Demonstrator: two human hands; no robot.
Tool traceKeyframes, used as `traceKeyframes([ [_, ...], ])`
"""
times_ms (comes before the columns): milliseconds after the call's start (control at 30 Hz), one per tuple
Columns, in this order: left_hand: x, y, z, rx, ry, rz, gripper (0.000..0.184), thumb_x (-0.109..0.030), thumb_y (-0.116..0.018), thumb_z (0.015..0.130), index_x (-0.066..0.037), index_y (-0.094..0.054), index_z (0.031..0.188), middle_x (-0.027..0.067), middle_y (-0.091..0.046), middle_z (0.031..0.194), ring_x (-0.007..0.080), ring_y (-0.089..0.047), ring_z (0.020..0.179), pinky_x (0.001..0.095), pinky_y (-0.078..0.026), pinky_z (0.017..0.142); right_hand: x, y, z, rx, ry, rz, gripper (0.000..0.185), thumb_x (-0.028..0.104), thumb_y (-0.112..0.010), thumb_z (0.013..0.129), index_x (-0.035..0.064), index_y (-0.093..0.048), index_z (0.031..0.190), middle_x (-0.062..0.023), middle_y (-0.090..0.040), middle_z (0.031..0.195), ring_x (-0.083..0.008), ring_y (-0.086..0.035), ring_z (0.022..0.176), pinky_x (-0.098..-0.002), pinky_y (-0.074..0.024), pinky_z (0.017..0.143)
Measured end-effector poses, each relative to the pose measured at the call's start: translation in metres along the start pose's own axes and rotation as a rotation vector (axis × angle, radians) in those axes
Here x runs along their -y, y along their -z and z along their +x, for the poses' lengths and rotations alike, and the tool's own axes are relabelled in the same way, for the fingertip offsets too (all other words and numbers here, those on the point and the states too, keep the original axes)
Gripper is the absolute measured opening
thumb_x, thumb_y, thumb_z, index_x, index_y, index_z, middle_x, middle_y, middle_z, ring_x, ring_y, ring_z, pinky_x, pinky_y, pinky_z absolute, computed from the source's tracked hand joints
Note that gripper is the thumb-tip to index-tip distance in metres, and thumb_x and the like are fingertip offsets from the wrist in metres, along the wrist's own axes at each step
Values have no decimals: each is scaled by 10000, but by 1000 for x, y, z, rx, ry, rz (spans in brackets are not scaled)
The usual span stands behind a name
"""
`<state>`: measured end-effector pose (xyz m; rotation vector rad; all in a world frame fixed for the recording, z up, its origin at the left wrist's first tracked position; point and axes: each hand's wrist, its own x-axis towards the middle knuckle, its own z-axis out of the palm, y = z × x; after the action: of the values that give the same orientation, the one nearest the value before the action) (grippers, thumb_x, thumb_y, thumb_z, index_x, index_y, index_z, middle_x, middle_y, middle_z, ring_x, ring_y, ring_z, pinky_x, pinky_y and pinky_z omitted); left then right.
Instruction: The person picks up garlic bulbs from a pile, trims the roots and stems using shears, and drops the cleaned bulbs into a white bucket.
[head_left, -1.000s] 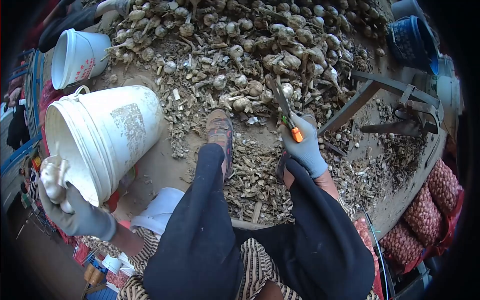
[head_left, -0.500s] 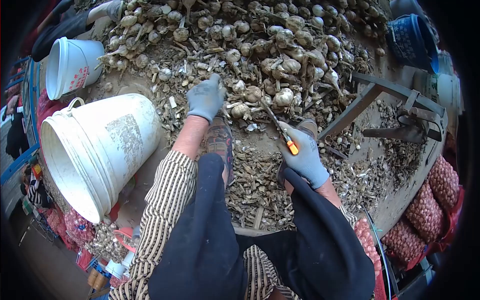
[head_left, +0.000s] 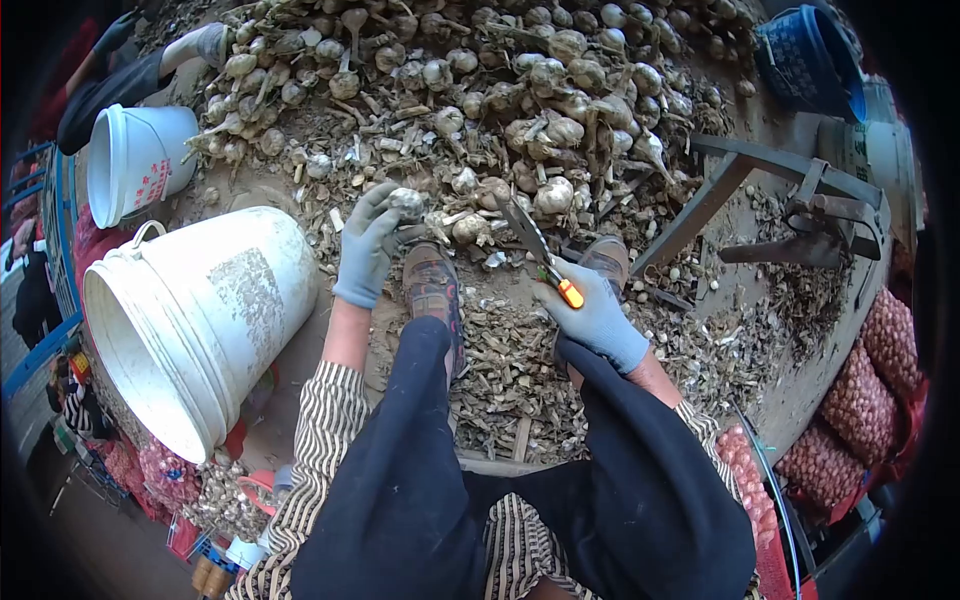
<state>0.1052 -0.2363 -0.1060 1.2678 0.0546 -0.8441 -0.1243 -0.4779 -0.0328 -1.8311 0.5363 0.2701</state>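
My left hand (head_left: 370,245), in a grey glove, has its fingers closed around a garlic bulb (head_left: 405,204) at the near edge of the heap. In my gloved right hand (head_left: 597,315) is a pair of scissors (head_left: 533,238) with pointed metal blades, a notched edge and an orange-yellow handle. The blades point up and left toward the garlic heap (head_left: 560,130). Part of the handle is hidden by my palm. Loose bulbs, including a pale garlic bulb (head_left: 553,195), lie just beyond the blade tips.
A large white bucket (head_left: 200,320) lies tipped at left, with a smaller pale bucket (head_left: 150,160) behind it. A metal frame (head_left: 800,190) and a blue bucket (head_left: 810,65) stand at right. Dry trimmings (head_left: 510,370) cover the ground between my shoes. Another person's leg shows upper left.
My left hand has drawn back toward me and left from the heap, with a garlic bulb now visible in its fingers. The scissors look wider, and my right hand has shifted slightly left.
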Motion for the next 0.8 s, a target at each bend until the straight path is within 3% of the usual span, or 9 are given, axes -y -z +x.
traceKeyframes([
  [33,0,-2,-13,-4,5,2,452,-142,-637,955,-118,-574,1401,138,-678,1242,311,-663,1161,457,-594,930,-5,-3,-1,14,14,-33,503,234,-724,942,4,-593,1371,-217,-714,1030,-366,-715,974,-402,-550,841],
  [100,-3,-11,-33,236,-14,-564,495,-54,-595,949,-132,-532,1434,165,-659,1296,348,-665,1169,558,-607,935,-5,-6,2,35,99,-95,504,240,-725,940,22,-592,1376,-212,-711,1024,-371,-710,965,-417,-550,829],
  [200,-15,-42,-54,293,-20,-692,500,-56,-591,942,-120,-529,1434,185,-648,1301,356,-650,1207,543,-609,931,2,-6,4,65,186,-187,494,264,-724,942,82,-596,1383,-192,-698,987,-387,-692,936,-456,-544,790],
  [367,-38,-66,-61,226,59,-297,922,-167,-637,913,-150,-109,1669,182,-646,1209,282,-668,1103,478,-603,904,8,-10,13,82,198,-224,497,297,-710,954,101,-593,1395,-181,-669,921,-383,-674,899,-459,-538,771],
  [500,-41,-80,-61,186,88,-130,1026,-155,-614,824,-126,-44,1677,198,-636,1197,230,-664,1002,399,-577,897,12,-19,21,47,239,-167,466,307,-705,956,102,-615,1365,-188,-689,935,-394,-681,879,-448,-547,754],
  [600,-46,-84,-66,205,119,-223,1014,-179,-604,835,-105,-37,1673,224,-633,1211,255,-669,990,430,-575,898,9,-18,17,-7,292,-144,419,331,-694,973,88,-650,1312,-166,-704,872,-334,-709,780,-402,-551,706],
  [667,-38,-73,-64,232,110,-354,964,-202,-611,854,-76,-105,1665,257,-627,1229,294,-675,1009,463,-581,871,9,-15,14,65,-200,269,419,366,-676,1001,75,-661,1302,-98,-677,767,-194,-673,690,-341,-522,666],
  [700,-34,-66,-62,241,129,-465,924,-217,-617,867,-49,-156,1650,266,-624,1237,309,-676,1024,475,-588,855,0,-13,16,-34,-77,184,431,384,-657,1020,65,-661,1310,-36,-639,702,-99,-592,652,-304,-486,635],
  [800,-29,-42,-58,254,133,-587,704,-291,-614,929,30,-420,1525,288,-625,1226,334,-676,1062,478,-612,810,-15,-16,12,-75,-77,185,428,324,-652,1019,65,-634,1359,-67,-642,717,-132,-603,662,-325,-492,651],
])
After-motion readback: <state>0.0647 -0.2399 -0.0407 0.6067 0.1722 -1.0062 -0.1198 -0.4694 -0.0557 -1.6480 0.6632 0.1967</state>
